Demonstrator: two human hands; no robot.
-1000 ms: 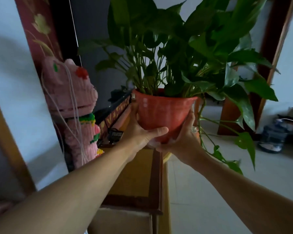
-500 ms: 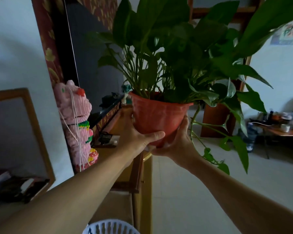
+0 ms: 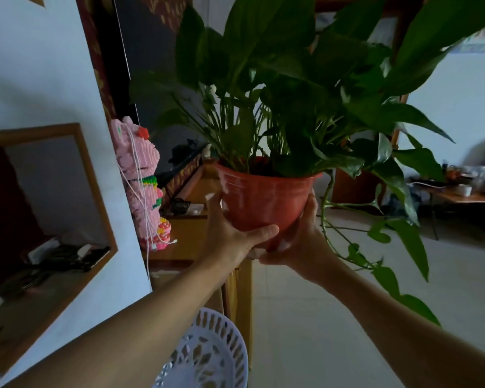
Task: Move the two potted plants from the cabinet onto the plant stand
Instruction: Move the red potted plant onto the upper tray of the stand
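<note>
An orange-red plastic pot (image 3: 265, 200) full of broad green leaves (image 3: 300, 88) is held in the air, above and just past the edge of the wooden cabinet (image 3: 188, 242). My left hand (image 3: 230, 233) wraps the pot's lower left side with the thumb across its base. My right hand (image 3: 297, 242) cups the lower right side and bottom. Long vines trail down to the right of my right arm. A second potted plant and a plant stand are not in view.
A pink beaded figure (image 3: 140, 180) stands on the cabinet against the white wall. A wood-framed recess (image 3: 95, 197) with clutter is at left. A white perforated basket (image 3: 207, 354) sits below. A low table (image 3: 465, 194) with cups is at far right; tiled floor (image 3: 305, 317) lies ahead.
The pot has been lifted off the cabinet and drawn back toward me, both hands still on it. My view has pulled away, bringing the framed recess and the white basket into sight.
</note>
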